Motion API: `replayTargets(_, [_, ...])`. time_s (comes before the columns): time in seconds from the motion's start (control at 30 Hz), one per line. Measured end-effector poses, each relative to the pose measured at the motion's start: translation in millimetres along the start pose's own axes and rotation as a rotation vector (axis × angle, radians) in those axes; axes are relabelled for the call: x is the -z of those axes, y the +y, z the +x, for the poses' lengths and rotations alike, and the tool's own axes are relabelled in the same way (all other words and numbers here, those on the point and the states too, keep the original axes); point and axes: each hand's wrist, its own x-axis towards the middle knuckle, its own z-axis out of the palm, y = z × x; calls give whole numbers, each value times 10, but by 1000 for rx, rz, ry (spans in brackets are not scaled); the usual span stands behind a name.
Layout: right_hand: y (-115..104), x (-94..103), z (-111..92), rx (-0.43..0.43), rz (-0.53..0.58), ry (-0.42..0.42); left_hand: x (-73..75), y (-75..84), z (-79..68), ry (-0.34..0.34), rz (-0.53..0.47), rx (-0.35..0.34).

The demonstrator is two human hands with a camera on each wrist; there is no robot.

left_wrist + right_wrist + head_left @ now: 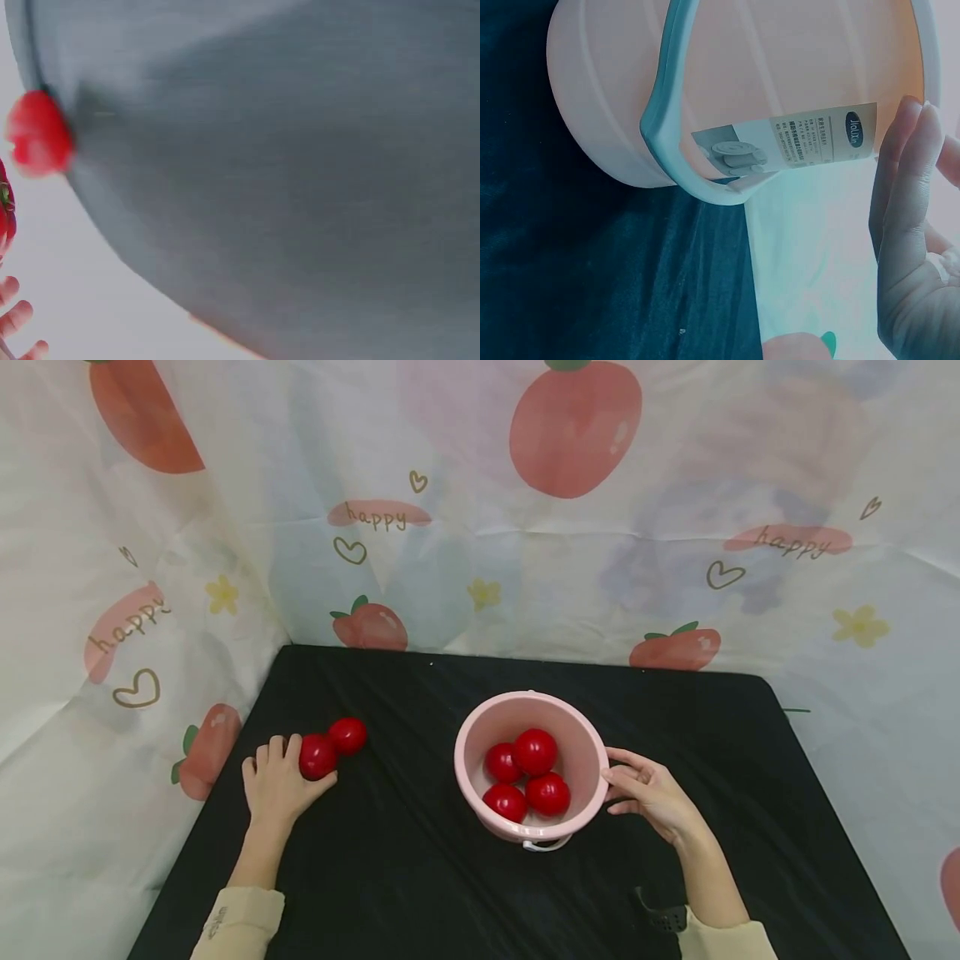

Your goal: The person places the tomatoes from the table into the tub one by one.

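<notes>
Around a red tomato at the left of the black cloth, my left hand has its fingers on one side and its thumb close below. In the left wrist view a tomato with a green stem sits by the fingertips, cut off by the frame edge. A second tomato lies just beyond it. My right hand touches the outer side of a pink bucket near its rim, with fairly straight fingers. Inside the bucket are several tomatoes.
The bucket's white handle hangs down on the near side, and a printed label shows on its wall. Black cloth covers the table. A white curtain with fruit prints stands behind and along the left side.
</notes>
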Motion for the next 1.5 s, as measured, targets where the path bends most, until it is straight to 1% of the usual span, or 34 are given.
replayTargets(0.13, [-1, -1, 0, 10, 4, -11, 181, 267, 129, 68, 31, -105])
replayTargets(0.27, [-19, -13, 0, 15, 13, -18, 341, 578, 226, 127, 59, -231])
replayTargets(0.37, [-33, -19, 2, 14, 24, -23, 417, 813, 276, 186, 73, -326])
replayTargets(0.47, [-43, -21, 3, 15, 28, -27, 470, 1044, 314, 229, 73, -409])
replayTargets(0.53, [-43, -21, 4, 16, 29, -28, 498, 1194, 335, 243, 68, -459])
replayTargets(0.67, [-38, -19, 2, 17, 32, -28, 549, 1486, 365, 240, 51, -553])
replayTargets(0.77, [-33, -15, -2, 18, 37, -27, 573, 1688, 368, 214, 43, -614])
replayTargets(0.87, [-31, -13, -6, 16, 38, -25, 569, 1865, 353, 175, 57, -670])
replayTargets(0.97, [-33, -12, -9, 13, 36, -24, 540, 2021, 320, 118, 92, -723])
replayTargets(1.1, [-32, -8, -9, 14, 38, -26, 477, 2208, 272, 23, 149, -809])
replayTargets(1.23, [-30, -7, -11, 12, 40, -28, 411, 2367, 244, -80, 206, -907])
replayTargets(1.37, [-26, -2, -14, 13, 54, -32, 355, 2494, 254, -186, 255, -1001])
replayTargets(1.43, [-24, 1, -15, 14, 59, -33, 321, 2541, 266, -224, 280, -1050])
replayTargets(1.5, [-22, 2, -16, 13, 57, -33, 280, 2584, 270, -249, 317, -1098])
